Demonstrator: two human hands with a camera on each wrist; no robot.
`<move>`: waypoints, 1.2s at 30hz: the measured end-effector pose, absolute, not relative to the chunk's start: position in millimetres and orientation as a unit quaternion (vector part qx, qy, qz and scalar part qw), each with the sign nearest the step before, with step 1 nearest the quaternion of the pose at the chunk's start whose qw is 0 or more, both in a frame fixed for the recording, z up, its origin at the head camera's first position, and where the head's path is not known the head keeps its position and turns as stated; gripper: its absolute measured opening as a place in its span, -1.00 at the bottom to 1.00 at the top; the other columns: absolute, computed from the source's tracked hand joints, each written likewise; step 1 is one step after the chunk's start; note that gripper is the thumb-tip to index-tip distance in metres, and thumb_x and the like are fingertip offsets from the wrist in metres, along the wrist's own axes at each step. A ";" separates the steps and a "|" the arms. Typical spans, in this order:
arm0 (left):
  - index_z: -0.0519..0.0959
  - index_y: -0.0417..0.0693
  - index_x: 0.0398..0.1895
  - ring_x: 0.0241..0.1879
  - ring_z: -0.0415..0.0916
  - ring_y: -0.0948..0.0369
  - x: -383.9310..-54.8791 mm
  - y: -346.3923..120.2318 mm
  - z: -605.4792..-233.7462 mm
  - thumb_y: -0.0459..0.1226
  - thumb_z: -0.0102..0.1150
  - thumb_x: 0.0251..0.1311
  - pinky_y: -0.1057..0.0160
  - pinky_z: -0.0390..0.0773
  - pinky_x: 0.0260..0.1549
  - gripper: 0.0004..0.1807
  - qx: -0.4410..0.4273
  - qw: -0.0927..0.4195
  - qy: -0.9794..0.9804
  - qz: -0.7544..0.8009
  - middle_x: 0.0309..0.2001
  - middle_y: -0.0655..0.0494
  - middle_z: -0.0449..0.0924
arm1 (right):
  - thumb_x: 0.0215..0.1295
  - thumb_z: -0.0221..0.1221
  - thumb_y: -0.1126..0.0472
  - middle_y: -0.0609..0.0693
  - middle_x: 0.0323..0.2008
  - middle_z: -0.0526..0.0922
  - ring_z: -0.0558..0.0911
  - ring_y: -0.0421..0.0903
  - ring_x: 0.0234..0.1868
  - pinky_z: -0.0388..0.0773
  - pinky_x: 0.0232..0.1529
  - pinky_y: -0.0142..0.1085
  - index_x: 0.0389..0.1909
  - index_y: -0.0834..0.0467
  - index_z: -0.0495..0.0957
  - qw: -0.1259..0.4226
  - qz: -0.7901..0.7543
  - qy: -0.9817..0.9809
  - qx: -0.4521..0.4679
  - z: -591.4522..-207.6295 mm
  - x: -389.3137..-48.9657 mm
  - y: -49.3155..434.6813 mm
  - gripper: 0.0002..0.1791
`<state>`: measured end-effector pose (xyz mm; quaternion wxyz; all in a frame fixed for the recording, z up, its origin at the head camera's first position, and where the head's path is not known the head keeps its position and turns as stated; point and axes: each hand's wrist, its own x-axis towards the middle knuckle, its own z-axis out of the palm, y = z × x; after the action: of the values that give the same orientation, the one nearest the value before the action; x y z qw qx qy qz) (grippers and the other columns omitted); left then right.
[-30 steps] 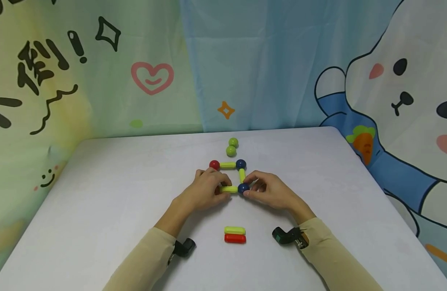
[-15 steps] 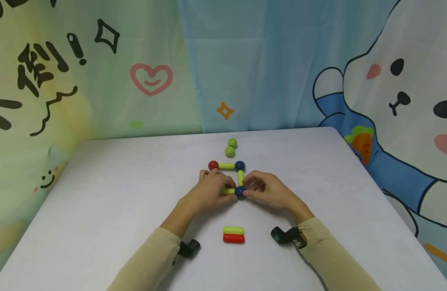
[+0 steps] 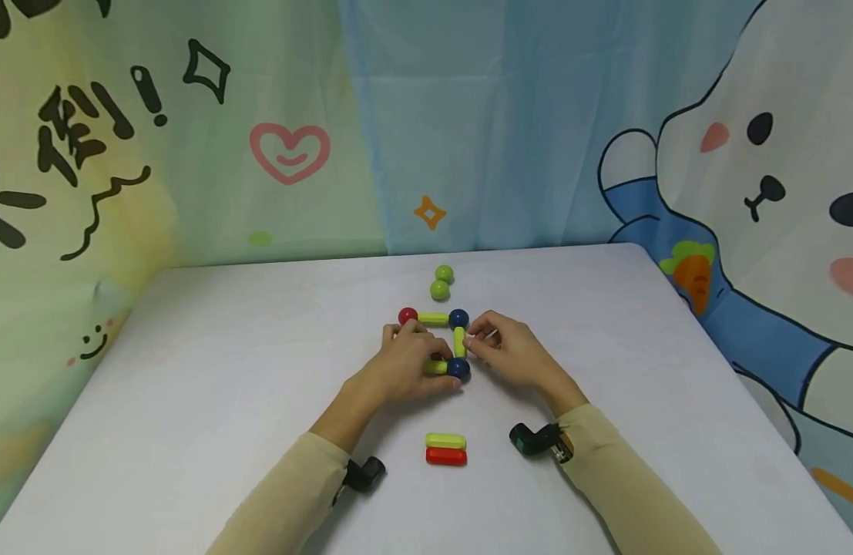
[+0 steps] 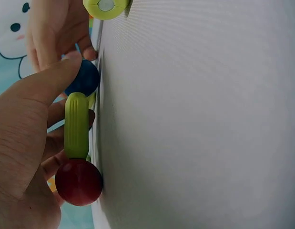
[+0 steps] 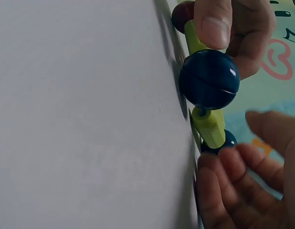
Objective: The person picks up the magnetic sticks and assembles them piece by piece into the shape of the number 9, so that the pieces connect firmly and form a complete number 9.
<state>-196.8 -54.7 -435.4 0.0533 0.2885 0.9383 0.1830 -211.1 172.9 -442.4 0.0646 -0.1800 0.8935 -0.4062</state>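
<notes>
A magnetic rod-and-ball shape lies on the white table. Its far side has a red ball (image 3: 408,316), a yellow-green rod (image 3: 434,318) and a blue ball (image 3: 458,319). A side rod (image 3: 459,342) runs toward me to the near blue ball (image 3: 458,368). My left hand (image 3: 405,364) pinches that near ball, thumb on its near side, fingers behind the near rod (image 4: 76,126). Another red ball (image 4: 79,182) caps this rod's left end, hidden by the hand in the head view. My right hand (image 3: 512,351) is beside the side rod, thumb apart from its loosely bent fingers.
Two green balls (image 3: 440,290) sit behind the shape. Nearer to me lie a loose yellow-green rod (image 3: 445,441) and a red rod (image 3: 446,456), side by side. A printed curtain (image 3: 468,139) hangs past the table's far edge.
My right hand has left the near blue ball and moved up along the side rod. My left hand has slid right, its thumb now on the ball. The near ball has shifted slightly left.
</notes>
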 end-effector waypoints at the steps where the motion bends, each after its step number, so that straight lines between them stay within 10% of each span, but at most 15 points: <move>1: 0.74 0.22 -0.03 0.17 0.32 0.17 -197.0 -54.7 -435.6 0.24 0.40 0.13 -0.10 0.18 0.08 -0.54 0.290 0.053 0.938 0.183 -0.21 0.40 0.66 | 0.48 0.21 0.04 0.02 -0.20 0.67 0.62 -0.12 -0.26 0.58 -0.19 -0.23 -0.04 0.14 0.57 0.060 -0.400 0.899 -0.170 -442.5 -212.4 172.2 -0.75; 36: 0.74 0.18 -0.10 0.14 0.33 0.18 -198.4 -57.0 -437.2 0.16 0.42 0.17 -0.11 0.15 0.10 -0.62 0.278 0.060 0.935 0.214 -0.22 0.38 0.65 | 0.32 0.26 -0.15 0.01 -0.36 0.69 0.58 -0.07 -0.32 0.44 -0.31 -0.29 -0.25 0.17 0.72 0.094 -0.341 0.935 -0.022 -436.1 -235.1 143.7 -0.57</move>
<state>-198.4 -57.0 -437.2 0.0601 0.2775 0.9347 0.2137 -235.1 143.7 -436.1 0.0938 -0.0223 0.9351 -0.3411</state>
